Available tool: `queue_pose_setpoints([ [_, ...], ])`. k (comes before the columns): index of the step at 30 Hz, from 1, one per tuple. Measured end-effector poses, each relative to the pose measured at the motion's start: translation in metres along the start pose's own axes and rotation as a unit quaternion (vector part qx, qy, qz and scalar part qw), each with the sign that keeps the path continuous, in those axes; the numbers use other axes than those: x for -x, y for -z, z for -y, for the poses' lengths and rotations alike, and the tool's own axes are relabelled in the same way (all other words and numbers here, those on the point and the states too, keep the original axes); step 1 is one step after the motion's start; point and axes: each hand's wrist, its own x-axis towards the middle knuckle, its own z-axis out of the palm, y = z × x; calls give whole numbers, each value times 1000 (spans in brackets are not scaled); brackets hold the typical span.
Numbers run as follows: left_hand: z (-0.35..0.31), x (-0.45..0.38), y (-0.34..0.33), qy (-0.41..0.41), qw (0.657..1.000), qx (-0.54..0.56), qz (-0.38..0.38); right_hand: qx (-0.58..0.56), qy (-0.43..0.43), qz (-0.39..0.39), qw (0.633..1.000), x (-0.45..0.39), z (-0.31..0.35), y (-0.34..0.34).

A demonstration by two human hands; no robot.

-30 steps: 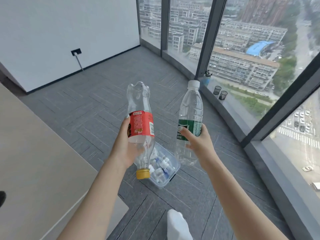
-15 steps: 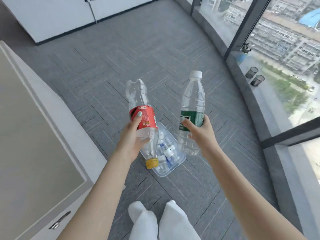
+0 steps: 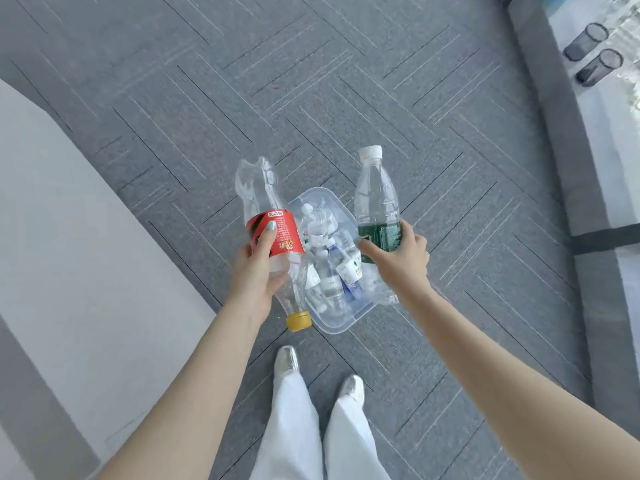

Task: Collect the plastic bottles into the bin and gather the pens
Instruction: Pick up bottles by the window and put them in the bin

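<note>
At frame center I see my left hand (image 3: pixel 258 271) gripping the red-label bottle (image 3: pixel 273 237) cap-down, my right hand (image 3: pixel 398 259) clamped around the green-label bottle (image 3: pixel 377 209) upright, both above the clear bin (image 3: pixel 341 322) holding smaller bottles.

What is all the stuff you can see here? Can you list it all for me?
red-label bottle: one, clear, yellow cap, cap pointing down, held over the bin's left edge
green-label bottle: one, clear, white cap, upright, held over the bin's right edge
bin: one, clear plastic, on the grey carpet, holds several small bottles
mesh cups: two, dark, on the window ledge, top right
cabinet: one, pale grey, left
left hand: grips the red-label bottle
right hand: grips the green-label bottle
legs: two, white trousers, silver shoes
</note>
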Motion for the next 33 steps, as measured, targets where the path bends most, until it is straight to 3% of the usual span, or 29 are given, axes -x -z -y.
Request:
queue_pose_setpoints([
  [4, 50, -73, 23, 33, 999, -8, -27, 25, -24, 29, 999, -51, -52, -71],
  [9, 94, -156, 52, 85, 989, -34, -116, 42, -48, 76, 995, -94, -117, -151],
  [13, 96, -217, 60, 107, 980, -134, -100, 69, -62, 100, 991, -114, -149, -190],
  [19, 92, -274, 44, 104, 953, -273, -77, 69, -99, 117, 986, -134, -178, -221],
  [23, 92, -298, 23, 80, 946, -303, -79, 23, -137, 107, 985, -148, -187, -233],
  [28, 118, -296, 12, 81, 957, -274, -52, 42, -147, 87, 984, -157, -189, -239],
  [33, 138, -284, 21, 44, 968, -227, -100, 53, -152, 86, 983, -156, -187, -243],
])
